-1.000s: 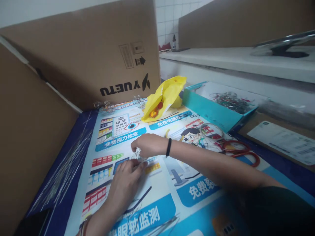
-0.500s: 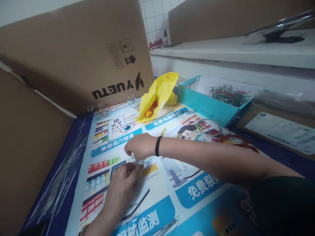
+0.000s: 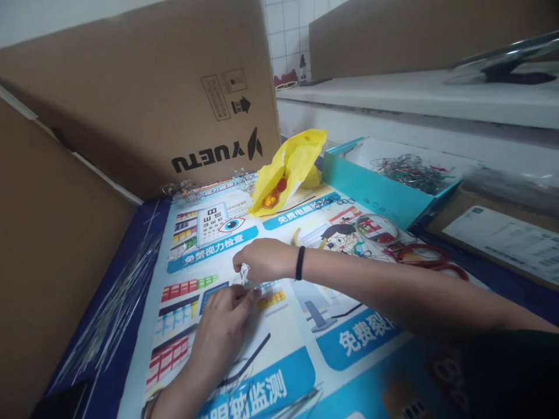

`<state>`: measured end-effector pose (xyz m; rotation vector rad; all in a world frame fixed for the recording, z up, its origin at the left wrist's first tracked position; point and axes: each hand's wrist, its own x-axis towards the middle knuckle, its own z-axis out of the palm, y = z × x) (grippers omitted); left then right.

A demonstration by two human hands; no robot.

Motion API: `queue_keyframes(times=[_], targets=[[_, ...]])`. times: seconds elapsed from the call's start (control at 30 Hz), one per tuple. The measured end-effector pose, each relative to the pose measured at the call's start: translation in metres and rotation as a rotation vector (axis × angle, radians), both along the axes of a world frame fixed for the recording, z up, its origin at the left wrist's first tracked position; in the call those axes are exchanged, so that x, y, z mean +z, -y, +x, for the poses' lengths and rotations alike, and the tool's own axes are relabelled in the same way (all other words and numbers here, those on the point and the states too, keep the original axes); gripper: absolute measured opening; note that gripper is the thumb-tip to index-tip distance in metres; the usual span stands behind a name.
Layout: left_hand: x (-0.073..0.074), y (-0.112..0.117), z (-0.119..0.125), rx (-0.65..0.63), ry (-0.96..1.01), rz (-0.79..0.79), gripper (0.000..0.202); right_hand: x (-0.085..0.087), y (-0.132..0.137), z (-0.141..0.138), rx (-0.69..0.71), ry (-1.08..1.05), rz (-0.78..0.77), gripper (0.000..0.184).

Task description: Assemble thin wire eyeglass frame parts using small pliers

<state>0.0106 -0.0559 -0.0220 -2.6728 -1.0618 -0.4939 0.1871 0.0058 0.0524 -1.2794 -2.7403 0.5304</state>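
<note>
My left hand [image 3: 229,317] is closed in a pinch low over the printed poster [image 3: 286,308], with the thumb and forefinger together. A small tangle of thin silvery wire [image 3: 244,273] stands up between my two hands, and the left fingertips grip its lower end. Just above and beyond it, my right hand [image 3: 264,259], with a black band at the wrist, bends down with curled fingers on the upper part of the wire. The fingertips partly hide the wire's shape.
Long loose wires [image 3: 116,302] lie on the blue cloth at left. Behind the hands are a yellow bag [image 3: 288,169] and a teal box [image 3: 371,186] of tangled wire pieces. Wire coils [image 3: 378,228] and red-handled scissors [image 3: 423,255] lie at right. A large carton [image 3: 144,105] walls the back left.
The view has shifted slightly, so the scene sits further right. My right hand has drawn a little away from the left, and more wire shows between them.
</note>
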Motion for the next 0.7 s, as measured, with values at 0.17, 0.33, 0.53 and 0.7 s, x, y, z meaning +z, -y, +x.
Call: queue_keyframes(times=[0.17,0.33,0.53,0.7], targets=[[-0.001,-0.002,0.000,0.016,-0.012,-0.016,0.041,-0.002,-0.003,0.001,-0.016,0.001,-0.003,0.034],[-0.003,-0.003,-0.002,0.004,-0.006,-0.051,0.040,0.000,-0.008,-0.002,0.030,-0.005,-0.046,0.032],[-0.003,-0.005,-0.005,-0.005,0.017,-0.082,0.036,-0.001,-0.008,-0.002,-0.001,-0.046,-0.099,0.035],[-0.001,-0.003,-0.002,-0.013,0.025,-0.116,0.035,-0.012,0.000,0.005,-0.043,-0.133,-0.034,0.034]])
